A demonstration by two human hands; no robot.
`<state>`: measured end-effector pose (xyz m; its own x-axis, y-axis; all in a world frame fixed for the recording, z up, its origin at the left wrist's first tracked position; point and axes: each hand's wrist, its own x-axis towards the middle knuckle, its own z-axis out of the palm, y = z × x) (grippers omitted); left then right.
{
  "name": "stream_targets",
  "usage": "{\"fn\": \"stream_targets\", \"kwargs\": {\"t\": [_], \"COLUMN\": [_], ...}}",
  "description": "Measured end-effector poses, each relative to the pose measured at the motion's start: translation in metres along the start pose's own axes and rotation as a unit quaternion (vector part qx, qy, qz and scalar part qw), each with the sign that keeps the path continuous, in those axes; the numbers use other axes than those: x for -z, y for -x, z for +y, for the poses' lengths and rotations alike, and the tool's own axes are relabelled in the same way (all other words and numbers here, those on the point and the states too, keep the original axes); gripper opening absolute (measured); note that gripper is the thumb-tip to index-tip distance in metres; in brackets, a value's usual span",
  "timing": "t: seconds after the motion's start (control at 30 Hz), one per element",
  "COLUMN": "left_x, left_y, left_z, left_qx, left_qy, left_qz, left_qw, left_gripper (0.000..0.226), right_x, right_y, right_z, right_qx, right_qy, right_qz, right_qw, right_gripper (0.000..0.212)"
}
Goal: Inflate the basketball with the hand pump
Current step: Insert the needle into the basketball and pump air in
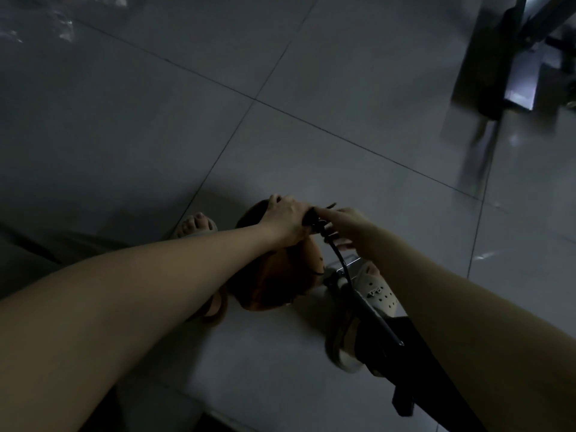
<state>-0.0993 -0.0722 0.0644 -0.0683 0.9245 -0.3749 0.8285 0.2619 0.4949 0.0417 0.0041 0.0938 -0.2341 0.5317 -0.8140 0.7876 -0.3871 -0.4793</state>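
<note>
An orange basketball (274, 282) sits on the tiled floor between my feet, its top hidden by my hands. My left hand (286, 219) lies over the top of the ball with its fingers curled round the far side. My right hand (346, 226) pinches the end of the black pump hose (339, 260) right beside my left thumb, at the top of the ball. The hose runs down to the black hand pump (399, 353) at the lower right. Where the nozzle meets the ball is hidden in the dim light.
My left foot (196, 226) in a sandal is left of the ball. My right foot in a white clog (374, 294) stands on the pump's metal base. A dark metal stand (498, 88) rises at the upper right. Grey floor tiles (156, 104) stretch beyond the ball.
</note>
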Motion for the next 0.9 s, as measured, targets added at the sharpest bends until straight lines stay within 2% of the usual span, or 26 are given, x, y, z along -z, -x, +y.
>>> {"fn": "stream_targets", "kwargs": {"t": [0.1,0.23,0.3,0.63,0.77,0.9], "left_x": [0.003,0.017,0.017,0.000,-0.005,-0.004], "left_y": [-0.007,-0.012,-0.012,-0.013,-0.008,-0.006], "left_z": [-0.002,-0.023,-0.033,-0.033,-0.027,-0.022], "left_qx": [-0.026,-0.020,-0.017,-0.038,-0.018,-0.013], "left_qy": [0.004,-0.040,-0.054,-0.003,0.038,0.037], "left_qz": [-0.010,-0.068,-0.083,-0.028,-0.002,-0.015], "left_qw": [1.000,0.997,0.995,0.999,0.999,0.999], "left_gripper": [0.038,0.082,0.088,0.029,0.020,0.020], "right_x": [-0.006,0.000,0.002,-0.013,-0.010,-0.007], "right_y": [0.000,-0.002,-0.003,-0.020,-0.025,-0.032], "right_z": [0.002,0.009,0.012,0.026,0.029,0.032], "right_qx": [0.041,0.048,0.045,0.039,0.022,0.022], "right_qy": [0.024,0.017,0.010,-0.046,-0.055,-0.076], "right_qz": [-0.011,0.008,0.007,0.030,0.058,0.052], "right_qw": [0.999,0.999,0.999,0.998,0.997,0.996], "right_gripper": [0.031,0.021,0.015,0.024,0.025,0.023]}}
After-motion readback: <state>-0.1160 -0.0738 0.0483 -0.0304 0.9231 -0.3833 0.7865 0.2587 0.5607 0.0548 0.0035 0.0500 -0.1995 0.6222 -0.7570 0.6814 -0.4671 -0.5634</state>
